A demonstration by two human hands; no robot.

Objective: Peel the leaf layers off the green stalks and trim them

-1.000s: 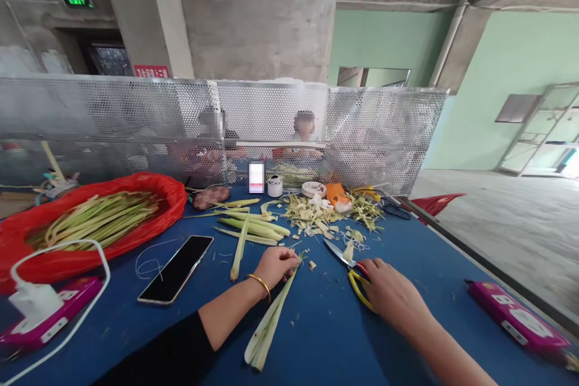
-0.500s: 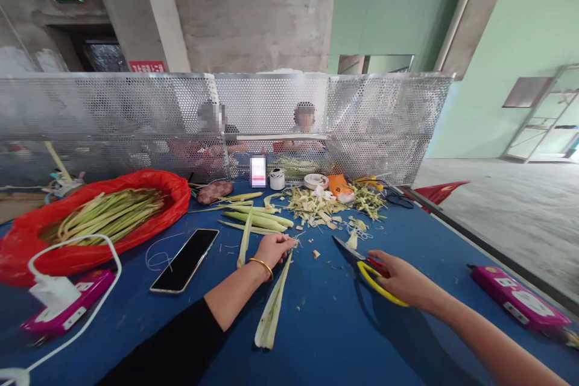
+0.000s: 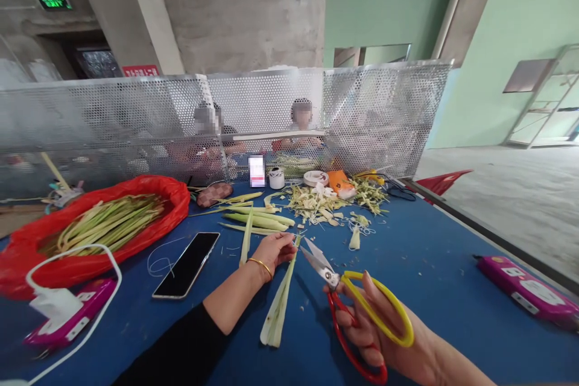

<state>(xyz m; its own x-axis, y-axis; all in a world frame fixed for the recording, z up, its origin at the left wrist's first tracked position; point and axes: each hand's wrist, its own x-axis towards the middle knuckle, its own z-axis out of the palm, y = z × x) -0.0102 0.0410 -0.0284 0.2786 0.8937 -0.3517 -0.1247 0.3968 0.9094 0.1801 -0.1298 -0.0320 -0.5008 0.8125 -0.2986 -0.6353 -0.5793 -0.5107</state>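
Observation:
My left hand [image 3: 275, 249], with a gold bangle at the wrist, pinches the narrow upper end of a pale green leaf strip [image 3: 281, 304]. The strip's wider end lies toward me on the blue table. My right hand [image 3: 368, 319] grips scissors [image 3: 330, 274] with one yellow and one red handle. Their blades are apart and point up and left, close to the pinched tip. Left of that hand lies another leaf strip [image 3: 246, 235]. Beyond it rest several green leaves [image 3: 260, 220]. A small tied leaf piece [image 3: 355, 236] with white thread sits beyond the scissors.
A red plastic bag [image 3: 178, 193] of green stalks and a black phone [image 3: 187, 265] lie at left. Leaf scraps [image 3: 314, 202], a tape roll [image 3: 315, 178] and an orange packet [image 3: 339, 183] lie ahead, before a perforated metal screen [image 3: 271, 99]. Two people sit behind it.
My right hand has lifted the scissors from the table, opened them and brought the blades left to the strip's tip. My left hand keeps its pinch. The view has shifted slightly.

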